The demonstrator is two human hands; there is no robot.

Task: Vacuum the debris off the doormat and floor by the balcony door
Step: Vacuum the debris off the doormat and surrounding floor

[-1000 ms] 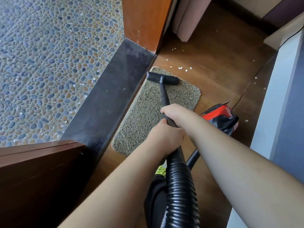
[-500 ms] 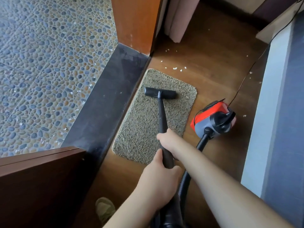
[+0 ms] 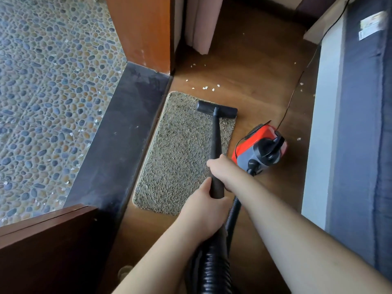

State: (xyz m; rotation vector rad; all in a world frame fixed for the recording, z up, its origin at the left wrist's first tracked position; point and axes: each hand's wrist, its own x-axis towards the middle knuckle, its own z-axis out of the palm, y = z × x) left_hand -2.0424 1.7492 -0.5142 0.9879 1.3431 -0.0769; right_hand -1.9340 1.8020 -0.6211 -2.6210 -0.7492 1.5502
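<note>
A tan doormat (image 3: 180, 153) lies on the wooden floor beside the dark door threshold (image 3: 118, 134). The black vacuum nozzle (image 3: 216, 109) rests on the mat's far right corner. Its black wand (image 3: 216, 143) runs back to my hands. My right hand (image 3: 222, 169) grips the wand higher up, and my left hand (image 3: 203, 215) grips it lower, where the ribbed hose (image 3: 212, 270) begins. White debris flecks (image 3: 204, 88) lie on the floor just beyond the mat. The red and grey vacuum body (image 3: 261, 147) sits right of the mat.
The vacuum's thin cord (image 3: 297, 85) runs across the floor toward a blue and white bed or sofa edge (image 3: 322, 145) on the right. More flecks dot the pebble-tiled balcony (image 3: 53, 92). An orange door frame (image 3: 144, 32), a pink curtain (image 3: 201, 24) and a dark door leaf (image 3: 46, 247) border the spot.
The nozzle was drawn back along the mat, then went forward and right to the mat's far right corner. Both hands kept their grip on the wand.
</note>
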